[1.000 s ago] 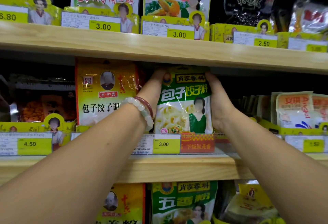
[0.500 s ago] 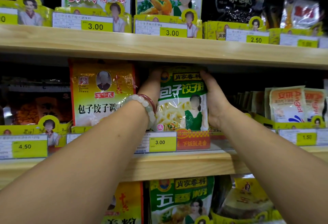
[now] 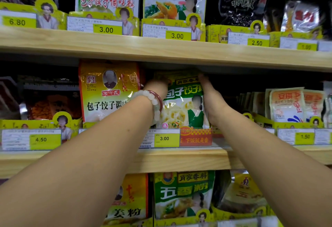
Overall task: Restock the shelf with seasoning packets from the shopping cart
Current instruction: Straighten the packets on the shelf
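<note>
We've got both hands up on the middle shelf (image 3: 179,160), either side of the green dumpling seasoning packet (image 3: 183,108), which stands upright behind the 3.00 price tag (image 3: 166,138). Our left hand (image 3: 158,86), the one with the bead bracelet (image 3: 154,102), is against the packet's left edge, fingers reaching behind it out of sight, so we can't tell how curled they are. Our right hand (image 3: 210,97) presses along the right edge, fingers running up toward the top corner. The yellow seasoning packet (image 3: 107,92) stands just beside it on the left.
</note>
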